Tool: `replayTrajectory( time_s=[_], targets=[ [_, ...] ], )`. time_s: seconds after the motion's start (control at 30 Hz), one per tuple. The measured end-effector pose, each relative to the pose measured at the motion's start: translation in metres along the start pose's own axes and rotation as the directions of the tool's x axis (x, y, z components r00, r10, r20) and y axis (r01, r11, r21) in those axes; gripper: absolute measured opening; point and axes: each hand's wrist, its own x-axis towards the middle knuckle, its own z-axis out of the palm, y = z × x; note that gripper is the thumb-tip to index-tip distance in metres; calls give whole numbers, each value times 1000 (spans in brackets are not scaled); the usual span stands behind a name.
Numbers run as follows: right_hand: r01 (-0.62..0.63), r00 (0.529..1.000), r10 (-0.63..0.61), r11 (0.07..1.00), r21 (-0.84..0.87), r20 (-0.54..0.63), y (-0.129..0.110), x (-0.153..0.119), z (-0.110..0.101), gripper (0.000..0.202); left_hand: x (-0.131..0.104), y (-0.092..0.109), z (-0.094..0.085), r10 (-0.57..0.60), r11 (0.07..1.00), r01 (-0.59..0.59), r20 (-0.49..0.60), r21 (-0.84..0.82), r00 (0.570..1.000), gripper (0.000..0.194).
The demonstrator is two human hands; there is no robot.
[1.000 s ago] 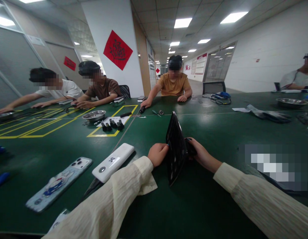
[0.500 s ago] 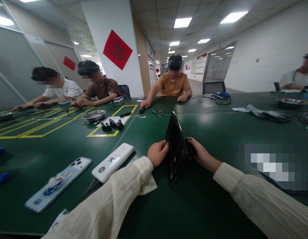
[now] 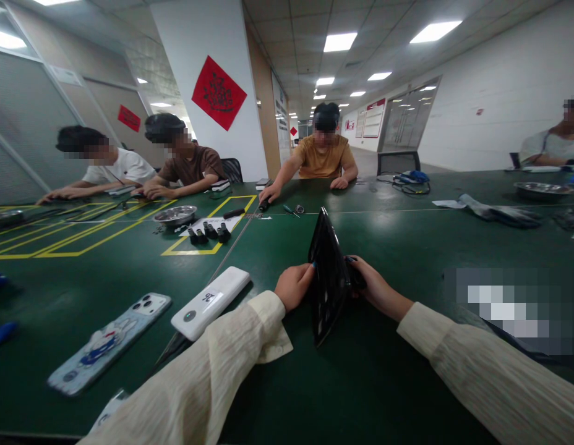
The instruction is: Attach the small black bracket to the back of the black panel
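A thin, glossy black panel (image 3: 328, 281) stands on edge on the green table in front of me, turned almost side-on. From the left, my left hand (image 3: 294, 286) is closed against it, with fingers partly hidden behind the thumb side. My right hand (image 3: 373, 284) is closed round a dark part at the panel's right side. What exactly that part is, I cannot make out. Left of my hands lie a white power bank (image 3: 210, 303) marked 26 and a phone (image 3: 108, 346) in a pale blue cartoon case.
Black cylindrical parts (image 3: 210, 232) stand on paper near a metal bowl (image 3: 174, 214). Gloves (image 3: 498, 211) and another bowl (image 3: 542, 191) lie at the right. Opposite, a person in a tan shirt (image 3: 324, 157) reaches to a dark item; other people sit left and right.
My hands and the black panel hold nearly the same place. At the far left, a person's hand has drawn slightly to the right.
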Motion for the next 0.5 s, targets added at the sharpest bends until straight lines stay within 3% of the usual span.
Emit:
replayTrajectory(
  time_s=[0.23,0.5],
  targets=[
    [15,1000,-15,999,40,-14,0,0,-1,24,-2,1,-2,28,999,-29,27,14,999,32],
    [20,1000,-20,1000,13,21,4,1,-3,26,-1,2,-2,-3,997,5,28,-81,1000,39]
  ],
)
